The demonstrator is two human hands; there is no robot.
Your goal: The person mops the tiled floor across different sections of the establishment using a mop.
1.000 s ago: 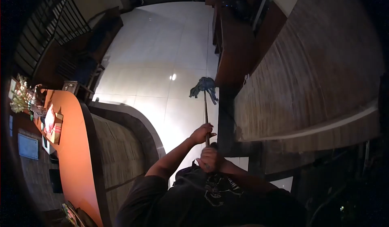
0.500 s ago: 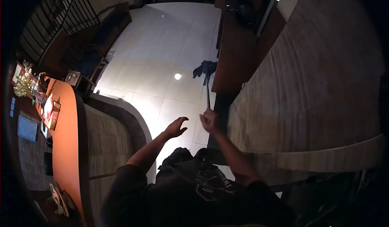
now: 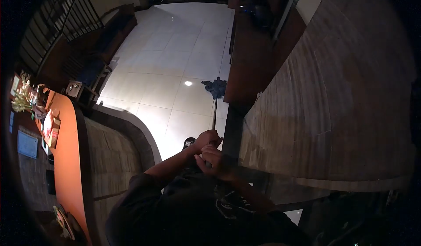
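A mop [image 3: 214, 115] with a dark, stringy head lies against the white tiled floor, beside the base of the brown cabinet on the right. Its thin handle runs back towards my body. My left hand [image 3: 206, 140] is closed round the handle, farther forward. Close behind it, my right hand [image 3: 214, 163] grips the handle nearer to my chest, its thumb to the left. Both hands cover the upper part of the handle. One dark shoe [image 3: 189, 142] shows just left of my left hand.
A curved counter with an orange top [image 3: 66, 145] runs along the left, carrying dried flowers [image 3: 24, 96] and a box [image 3: 55, 132]. A dark chair [image 3: 91, 70] and bench [image 3: 116, 33] stand beyond it. A wood-grained surface [image 3: 302, 123] fills the right. Helmets [image 3: 262, 15] sit on the cabinet.
My left hand, free and spread before, has taken hold of the handle. My right hand has drawn back towards my body. The mop head has come nearer and slightly left.
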